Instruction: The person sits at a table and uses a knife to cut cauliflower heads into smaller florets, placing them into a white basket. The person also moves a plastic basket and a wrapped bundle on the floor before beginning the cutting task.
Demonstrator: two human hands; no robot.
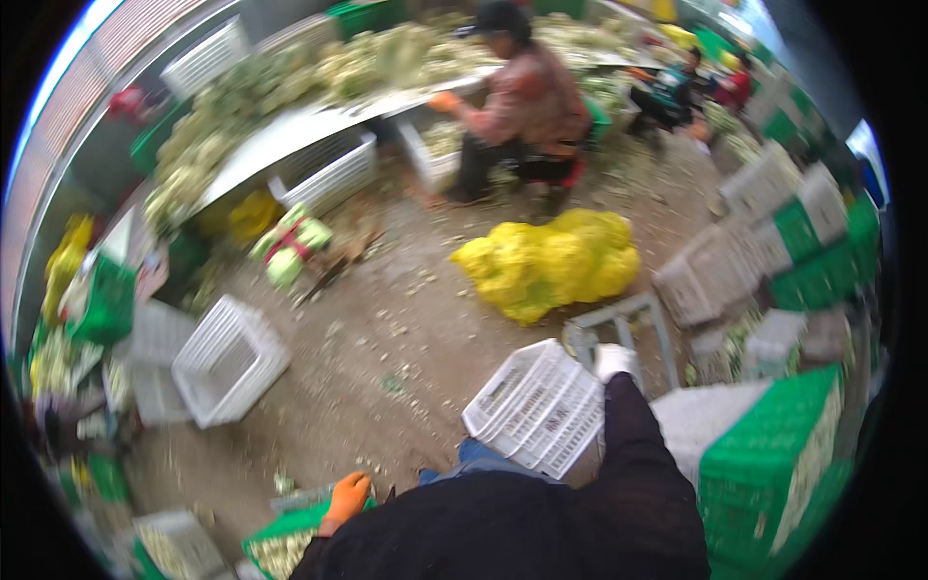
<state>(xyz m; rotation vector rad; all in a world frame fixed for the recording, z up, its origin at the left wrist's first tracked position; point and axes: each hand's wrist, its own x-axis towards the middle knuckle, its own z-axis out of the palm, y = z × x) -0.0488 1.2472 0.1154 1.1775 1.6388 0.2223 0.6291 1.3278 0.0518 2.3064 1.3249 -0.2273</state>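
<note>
My right hand (616,361), in a white glove, is closed at the meeting of a grey metal frame (657,338) and tilted white plastic crates (532,411); which it grips I cannot make out. My left hand (348,499), in an orange glove, has curled fingers and is low beside a green crate (285,527) of small pale produce; anything inside its fingers is hidden. A lumpy yellow mesh sack (546,261) lies on the floor beyond the frame.
A co-worker (512,116) sits by a long bench heaped with leafy produce (338,68); others (667,92) work behind. White crates (227,362) stand at left, stacked green and white crates (764,464) at right. Cabbage-like bundles (290,246) lie near the bench.
</note>
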